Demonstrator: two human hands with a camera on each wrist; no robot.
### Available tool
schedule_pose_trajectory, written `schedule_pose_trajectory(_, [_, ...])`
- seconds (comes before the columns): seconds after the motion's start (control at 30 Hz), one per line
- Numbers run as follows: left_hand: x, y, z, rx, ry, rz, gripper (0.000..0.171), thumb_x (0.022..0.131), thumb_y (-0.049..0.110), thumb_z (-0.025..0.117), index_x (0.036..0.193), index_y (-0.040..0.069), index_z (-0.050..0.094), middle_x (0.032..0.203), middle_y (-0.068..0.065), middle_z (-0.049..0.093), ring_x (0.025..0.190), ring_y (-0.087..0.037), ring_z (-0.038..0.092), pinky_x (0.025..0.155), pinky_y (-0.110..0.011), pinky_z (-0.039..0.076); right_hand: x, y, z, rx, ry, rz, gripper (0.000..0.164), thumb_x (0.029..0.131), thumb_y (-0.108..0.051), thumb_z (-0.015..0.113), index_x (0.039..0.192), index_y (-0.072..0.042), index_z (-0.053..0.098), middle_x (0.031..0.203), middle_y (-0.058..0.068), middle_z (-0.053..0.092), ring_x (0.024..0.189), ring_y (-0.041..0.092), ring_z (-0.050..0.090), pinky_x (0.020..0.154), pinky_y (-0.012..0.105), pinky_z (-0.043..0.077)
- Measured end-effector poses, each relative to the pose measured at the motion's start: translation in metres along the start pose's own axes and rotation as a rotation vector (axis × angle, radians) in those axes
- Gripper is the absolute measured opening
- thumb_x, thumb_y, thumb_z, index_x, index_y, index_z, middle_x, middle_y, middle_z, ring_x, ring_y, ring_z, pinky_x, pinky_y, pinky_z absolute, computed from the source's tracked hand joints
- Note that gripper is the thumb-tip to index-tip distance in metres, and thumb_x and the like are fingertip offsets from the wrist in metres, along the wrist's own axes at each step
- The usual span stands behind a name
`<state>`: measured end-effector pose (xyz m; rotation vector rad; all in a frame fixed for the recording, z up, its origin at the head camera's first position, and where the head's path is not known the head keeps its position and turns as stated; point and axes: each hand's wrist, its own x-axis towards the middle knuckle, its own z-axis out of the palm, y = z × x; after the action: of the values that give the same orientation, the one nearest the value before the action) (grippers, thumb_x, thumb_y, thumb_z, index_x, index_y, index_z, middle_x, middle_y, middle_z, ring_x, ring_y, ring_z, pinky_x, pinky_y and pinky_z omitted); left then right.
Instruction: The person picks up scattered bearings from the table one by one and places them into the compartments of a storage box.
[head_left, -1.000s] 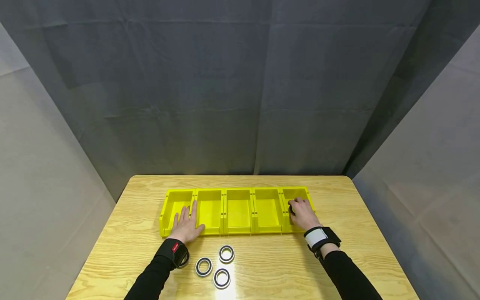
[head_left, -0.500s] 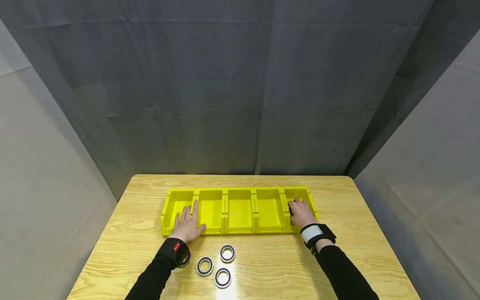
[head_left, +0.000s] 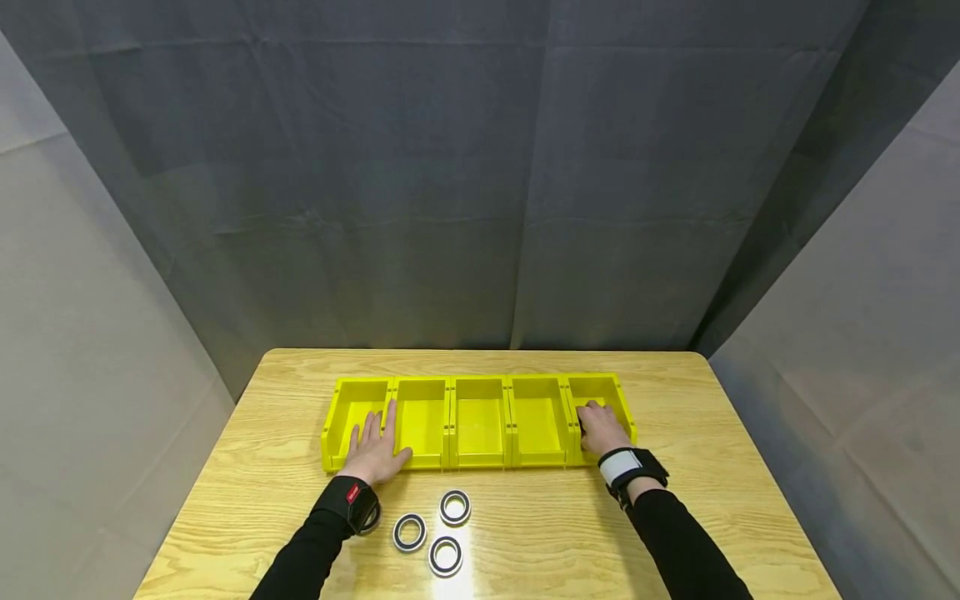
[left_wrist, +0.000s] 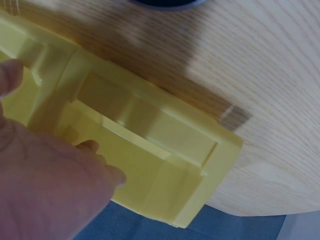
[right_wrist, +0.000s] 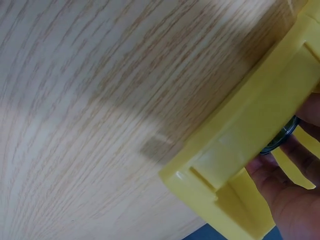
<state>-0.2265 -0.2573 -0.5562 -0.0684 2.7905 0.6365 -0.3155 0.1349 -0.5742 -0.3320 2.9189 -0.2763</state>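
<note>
My right hand (head_left: 604,429) reaches down into the rightmost bin of a row of yellow bins (head_left: 480,461). Its fingers grip a dark-sealed ball bearing (right_wrist: 281,136), seen partly behind the bin's front wall (right_wrist: 245,115) in the right wrist view. At the row's other end my left hand (head_left: 372,457) lies with fingers spread and straight over the leftmost bin (left_wrist: 165,120) and the divider beside it. More bearings lie on the table in front of the bins: one at the back (head_left: 455,507), one nearest me (head_left: 446,556) and one further left (head_left: 408,532).
Another bearing (head_left: 370,520) is partly hidden by the left wrist strap. The wooden table (head_left: 540,533) has rounded far corners. Grey cloth (head_left: 480,208) hangs behind it, with lighter cloth panels at both sides.
My right hand has sunk slightly lower in the rightmost bin with the bearing, and its wrist has shifted a little left. My left hand stays in place on the bins.
</note>
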Motion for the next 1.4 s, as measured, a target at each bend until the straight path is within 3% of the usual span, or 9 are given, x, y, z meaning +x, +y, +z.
schedule_pose_trajectory(0.3, [0.000, 0.000, 0.001, -0.004, -0.001, -0.003, 0.093, 0.100, 0.031, 0.060, 0.162, 0.008, -0.004, 0.164, -0.035, 0.012, 0.155, -0.048, 0.007, 0.125, -0.064, 0.001, -0.003, 0.002, 0.001, -0.001, 0.014, -0.015, 0.024, 0.083, 0.010, 0.070, 0.106, 0.002, 0.069, 0.105, 0.020, 0.067, 0.103, 0.038, 0.061, 0.099, 0.055, 0.048])
schedule_pose_trajectory(0.53, [-0.002, 0.002, 0.001, -0.003, -0.013, -0.006, 0.093, 0.100, 0.032, 0.060, 0.162, 0.009, -0.005, 0.164, -0.034, 0.012, 0.156, -0.047, 0.006, 0.126, -0.063, 0.000, -0.009, 0.002, 0.003, 0.001, 0.058, -0.009, 0.025, 0.082, 0.010, 0.070, 0.106, 0.002, 0.071, 0.106, 0.021, 0.068, 0.100, 0.043, 0.062, 0.091, 0.056, 0.053])
schedule_pose_trajectory(0.77, [-0.003, 0.001, 0.001, -0.011, -0.007, -0.005, 0.092, 0.100, 0.030, 0.060, 0.162, 0.008, -0.004, 0.164, -0.035, 0.011, 0.155, -0.048, 0.006, 0.125, -0.064, -0.001, -0.010, 0.004, 0.004, 0.017, 0.052, -0.015, 0.037, 0.082, 0.009, 0.071, 0.118, 0.003, 0.068, 0.119, 0.024, 0.068, 0.108, 0.045, 0.064, 0.096, 0.057, 0.053])
schedule_pose_trajectory(1.03, [-0.001, 0.001, 0.000, -0.018, -0.007, -0.005, 0.092, 0.100, 0.032, 0.059, 0.162, 0.007, -0.004, 0.164, -0.034, 0.011, 0.155, -0.048, 0.006, 0.126, -0.063, 0.000, -0.016, 0.008, 0.000, 0.120, 0.101, -0.067, 0.047, 0.082, 0.011, 0.069, 0.128, 0.006, 0.063, 0.132, 0.028, 0.063, 0.121, 0.045, 0.061, 0.103, 0.056, 0.051])
schedule_pose_trajectory(1.4, [0.002, -0.003, 0.003, -0.041, -0.003, 0.008, 0.091, 0.099, 0.032, 0.059, 0.162, 0.009, -0.004, 0.164, -0.035, 0.011, 0.155, -0.048, 0.005, 0.125, -0.063, -0.002, -0.027, 0.008, -0.005, 0.274, 0.243, -0.046, 0.040, 0.098, 0.000, 0.056, 0.137, 0.006, 0.057, 0.143, 0.031, 0.054, 0.130, 0.048, 0.055, 0.104, 0.059, 0.049])
